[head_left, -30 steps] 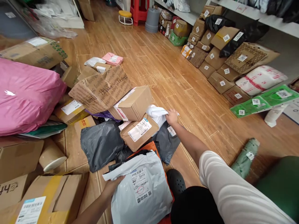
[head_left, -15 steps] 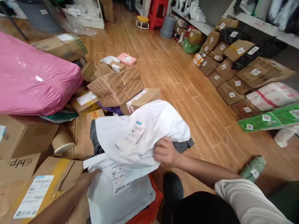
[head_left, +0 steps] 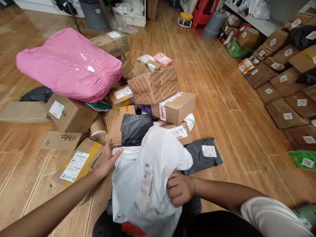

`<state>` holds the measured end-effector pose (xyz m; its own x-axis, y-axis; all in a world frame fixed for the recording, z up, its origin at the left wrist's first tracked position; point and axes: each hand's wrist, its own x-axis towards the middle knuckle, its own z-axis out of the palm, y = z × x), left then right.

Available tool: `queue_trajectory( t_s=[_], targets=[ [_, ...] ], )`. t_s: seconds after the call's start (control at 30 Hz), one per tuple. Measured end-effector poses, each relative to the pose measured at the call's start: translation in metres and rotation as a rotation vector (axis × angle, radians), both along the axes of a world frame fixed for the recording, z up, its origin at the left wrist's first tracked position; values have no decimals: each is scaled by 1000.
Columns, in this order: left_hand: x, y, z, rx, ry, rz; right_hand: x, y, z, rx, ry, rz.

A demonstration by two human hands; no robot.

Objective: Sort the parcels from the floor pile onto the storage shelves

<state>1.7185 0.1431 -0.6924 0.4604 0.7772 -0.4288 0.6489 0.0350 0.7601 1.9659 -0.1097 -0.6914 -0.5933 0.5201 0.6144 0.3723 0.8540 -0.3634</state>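
Right hand (head_left: 181, 189), fingers curled tight, grips the side of a limp white plastic bag (head_left: 161, 151), which hangs over a flat, pale grey plastic mailer (head_left: 123, 194). Left hand (head_left: 106, 161) is loosely spread, thumb at the mailer's top corner. Laying one bag over the other seems the step in hand; the next move likely calls for lining them up. Half a second ago the white bag billowed wide; now it hangs narrower, uncovering a labelled brown cardboard box (head_left: 179, 132) and more of a dark grey plastic packet (head_left: 201, 159).
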Motion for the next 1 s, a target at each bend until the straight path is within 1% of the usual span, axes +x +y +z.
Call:
queue_trajectory(
  t_s=[0.03, 0.07, 0.1, 0.13, 0.17, 0.2, 0.23, 0.27, 0.3, 0.33, 0.37, 0.4, 0.43, 0.47, 0.5, 0.53, 0.57, 0.6, 0.63, 0.67, 0.73, 0.8, 0.87, 0.93, 1.0],
  targets=[
    [-8, 5, -2, 58, -16, -51, -3, 1, -8, -33, -65, 40],
    [-17, 6, -4, 125, -18, -92, -5, 3, -20, -86, -172, 27],
    [-25, 2, -9, 213, -11, -143, -5, 5, -34, -153, -306, -24],
    [-32, -7, -15, 316, -11, -230, -5, 6, -50, -223, -439, -93],
    [-36, -19, -21, 417, -16, -367, -4, 7, -64, -291, -550, -151],
    [-38, -34, -29, 490, -29, -553, -4, 7, -76, -351, -625, -181],
    [-37, -49, -37, 502, -49, -776, -5, 8, -83, -403, -672, -184],
    [-33, -64, -45, 471, -51, -991, -5, 9, -85, -450, -709, -171],
    [-28, -77, -53, 428, -39, -1164, -7, 12, -81, -504, -756, -158],
    [-21, -87, -60, 387, -11, -1283, -8, 19, -71, -572, -802, -137],
    [-14, -94, -66, 360, 20, -1348, -9, 30, -56, -644, -828, -121],
    [-7, -99, -72, 350, 45, -1371, -9, 46, -37, -705, -827, -132],
    [0, -101, -76, 350, 60, -1375, -8, 69, -18, -768, -787, -150],
    [6, -102, -80, 357, 64, -1379, -7, 97, 1, -768, -673, -260],
    [10, -103, -83, 369, 66, -1381, -4, 130, 17, -723, -585, -446],
    [14, -103, -85, 382, 68, -1382, -2, 166, 28, -688, -550, -627],
    [16, -103, -87, 393, 69, -1382, 2, 202, 34, -697, -547, -814],
    [17, -104, -89, 401, 69, -1383, 7, 236, 35, -775, -562, -1004],
    [18, -105, -91, 405, 69, -1383, 12, 266, 31, -824, -577, -1103],
    [17, -106, -92, 408, 62, -1383, 19, 292, 25, -862, -589, -1176],
    [14, -106, -92, 417, 13, -1378, 33, 325, 7, -918, -607, -1273],
    [7, -104, -85, 425, -73, -1366, 48, 341, -8, -937, -619, -1325],
    [-4, -99, -70, 410, -160, -1348, 59, 348, -16, -933, -639, -1347],
    [-20, -91, -52, 370, -190, -1318, 66, 351, -16, -919, -664, -1356],
    [-40, -82, -37, 332, -154, -1271, 70, 353, -12, -901, -688, -1335]
  ],
)
